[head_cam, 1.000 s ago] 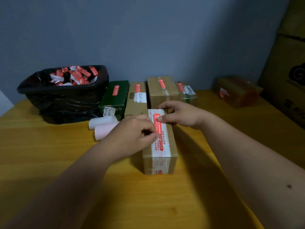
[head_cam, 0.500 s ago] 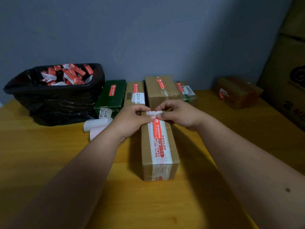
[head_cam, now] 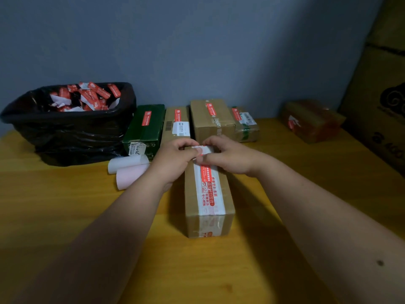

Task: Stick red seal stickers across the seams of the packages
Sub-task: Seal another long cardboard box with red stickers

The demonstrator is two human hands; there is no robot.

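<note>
A long brown box (head_cam: 208, 202) lies lengthwise on the wooden table (head_cam: 65, 216), its near end toward the person, with white tape and a red sticker (head_cam: 207, 185) running along its top seam. At the box's far end the left hand (head_cam: 175, 160) and right hand (head_cam: 228, 156) meet, fingers curled, both pinching the sticker's far end where it reaches the box's edge. Left of the hands lie two paper rolls (head_cam: 129, 170). Beyond stand a green box (head_cam: 145, 126) and three brown boxes (head_cam: 210, 117), each bearing a red sticker. Far left sits a black-lined bin (head_cam: 70, 132) holding red and white scraps; far right, another package (head_cam: 311, 120).
</note>
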